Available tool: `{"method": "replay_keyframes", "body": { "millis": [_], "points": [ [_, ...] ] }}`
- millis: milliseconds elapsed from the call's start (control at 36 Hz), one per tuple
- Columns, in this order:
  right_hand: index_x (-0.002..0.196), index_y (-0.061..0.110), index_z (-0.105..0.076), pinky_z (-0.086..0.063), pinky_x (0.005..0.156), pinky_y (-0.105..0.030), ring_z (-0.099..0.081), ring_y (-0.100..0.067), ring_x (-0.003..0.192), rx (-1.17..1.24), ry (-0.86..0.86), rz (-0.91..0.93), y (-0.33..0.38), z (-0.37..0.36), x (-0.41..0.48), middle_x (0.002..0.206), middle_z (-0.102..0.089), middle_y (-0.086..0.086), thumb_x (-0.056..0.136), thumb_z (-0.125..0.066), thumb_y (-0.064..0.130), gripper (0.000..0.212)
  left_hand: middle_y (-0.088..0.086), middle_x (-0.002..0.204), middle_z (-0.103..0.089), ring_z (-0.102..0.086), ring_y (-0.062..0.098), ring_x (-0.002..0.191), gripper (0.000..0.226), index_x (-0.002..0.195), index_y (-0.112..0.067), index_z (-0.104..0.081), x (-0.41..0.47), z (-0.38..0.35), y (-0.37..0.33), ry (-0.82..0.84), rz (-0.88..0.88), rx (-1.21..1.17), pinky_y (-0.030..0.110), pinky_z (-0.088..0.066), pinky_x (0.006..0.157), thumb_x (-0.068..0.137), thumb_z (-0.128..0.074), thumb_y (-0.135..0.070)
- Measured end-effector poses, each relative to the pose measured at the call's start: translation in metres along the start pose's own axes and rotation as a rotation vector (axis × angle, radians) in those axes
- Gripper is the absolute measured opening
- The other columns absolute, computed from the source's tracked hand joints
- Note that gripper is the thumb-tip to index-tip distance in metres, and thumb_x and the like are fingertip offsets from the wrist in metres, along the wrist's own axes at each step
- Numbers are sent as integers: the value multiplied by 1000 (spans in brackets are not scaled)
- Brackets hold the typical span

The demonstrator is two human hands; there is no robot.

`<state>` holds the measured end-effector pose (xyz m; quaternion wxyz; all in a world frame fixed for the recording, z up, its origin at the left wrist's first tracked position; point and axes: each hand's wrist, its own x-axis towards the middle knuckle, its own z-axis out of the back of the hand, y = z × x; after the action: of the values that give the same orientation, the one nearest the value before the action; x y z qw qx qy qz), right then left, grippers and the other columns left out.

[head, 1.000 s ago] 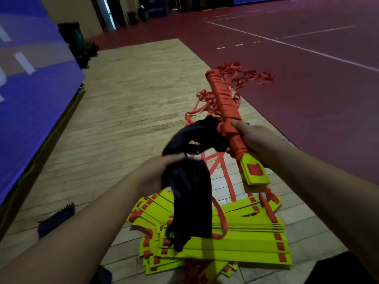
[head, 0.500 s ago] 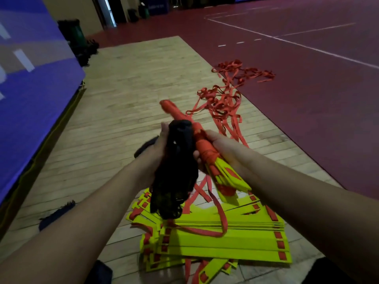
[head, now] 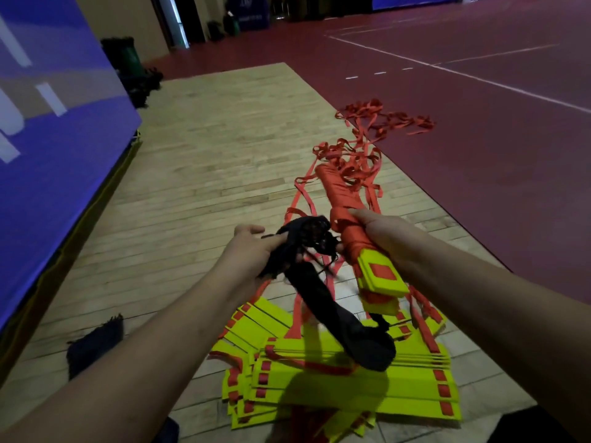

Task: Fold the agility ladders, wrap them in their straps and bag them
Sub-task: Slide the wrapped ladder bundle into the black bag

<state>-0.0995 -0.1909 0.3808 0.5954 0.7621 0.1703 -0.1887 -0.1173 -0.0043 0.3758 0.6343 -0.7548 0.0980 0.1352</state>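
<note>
The right hand [head: 380,231] has its fingers curled tight round the bundle [head: 340,199], a ladder wound in red strap and held above the floor [head: 224,174], yellow end toward the person. Just beside it, the left hand [head: 252,247] grips the bunched mouth of the black mesh bag [head: 335,318], fingers curled into the cloth. The bag droops over the rungs [head: 351,388] piled below. Loose straps [head: 367,148] trail away beyond. A second bag [head: 96,343] lies off to the left.
</note>
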Motion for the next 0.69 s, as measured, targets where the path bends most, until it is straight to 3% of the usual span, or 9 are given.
{"method": "replay_keyframes", "body": {
  "millis": [56, 111, 194, 306, 361, 417, 528, 611, 694],
  "points": [
    [106, 3, -51, -49, 33, -27, -60, -20, 35, 6, 58, -42, -3, -8, -5, 51, -62, -14, 105, -51, 26, 23, 16, 72, -69, -67, 18, 48, 39, 122, -14, -37, 0, -5, 1, -1, -2, -30, 22, -50, 41, 95, -58, 3],
    [114, 5, -49, -49, 34, -26, -60, -21, 36, 0, 100, -68, -6, -17, -8, 52, -62, -14, 105, -51, 28, 25, 14, 85, -65, -68, 15, 52, 27, 115, -14, -45, 0, -11, 2, 90, 13, 2, 23, -51, 44, 96, -57, 0],
    [115, -1, -50, -52, 36, -32, -61, -27, 38, -26, 85, -51, -9, -22, -12, 53, -63, -16, 100, -60, 24, 31, 6, 83, -65, -63, 12, 56, 4, 99, -14, -57, -2, -13, 3, 274, 49, 43, 22, -49, 52, 98, -58, -18],
    [106, -6, -50, -54, 38, -34, -63, -27, 40, -114, 33, 9, -8, -22, -19, 55, -64, -20, 99, -64, 24, 34, 4, 80, -69, -65, 12, 67, 32, 95, -14, -65, -3, 1, -1, 439, 17, 170, 21, -48, 61, 80, -63, -42],
    [109, -6, -50, -55, 40, -34, -64, -27, 42, -88, 32, 14, -6, -20, -17, 58, -65, -21, 100, -63, 26, 36, 6, 87, -66, -61, 12, 70, 35, 99, -15, -63, -1, 8, 0, 399, -18, 293, 24, -45, 65, 73, -72, -36],
    [112, -4, -50, -55, 41, -34, -65, -28, 45, -77, 24, 20, -6, -18, -15, 59, -66, -20, 100, -62, 27, 36, 10, 88, -60, -55, 12, 64, 28, 94, -15, -62, 2, 14, 3, 343, -31, 388, 21, -44, 57, 73, -76, -27],
    [106, 2, -53, -53, 38, -31, -64, -25, 42, 6, 43, 13, -6, -16, -13, 56, -66, -17, 102, -58, 26, 25, 14, 98, -64, -61, 14, 68, 8, 97, -10, -67, 0, 18, 5, 386, 33, 433, 20, -48, 56, 97, -61, -15],
    [101, 6, -51, -50, 36, -27, -60, -21, 38, 85, 86, -39, -3, -13, -12, 54, -64, -14, 104, -52, 30, 24, 4, 83, -70, -64, 13, 70, 11, 92, -12, -72, 2, 24, 5, 324, 88, 512, 22, -49, 59, 97, -62, -15],
    [100, 5, -50, -51, 36, -27, -59, -20, 36, 106, 81, -43, 2, -8, -10, 53, -61, -14, 105, -50, 29, 25, -2, 71, -67, -58, 12, 67, 16, 79, -20, -74, 13, 38, 3, 105, -15, 766, 19, -41, 55, 94, -67, -14]
  ]
}}
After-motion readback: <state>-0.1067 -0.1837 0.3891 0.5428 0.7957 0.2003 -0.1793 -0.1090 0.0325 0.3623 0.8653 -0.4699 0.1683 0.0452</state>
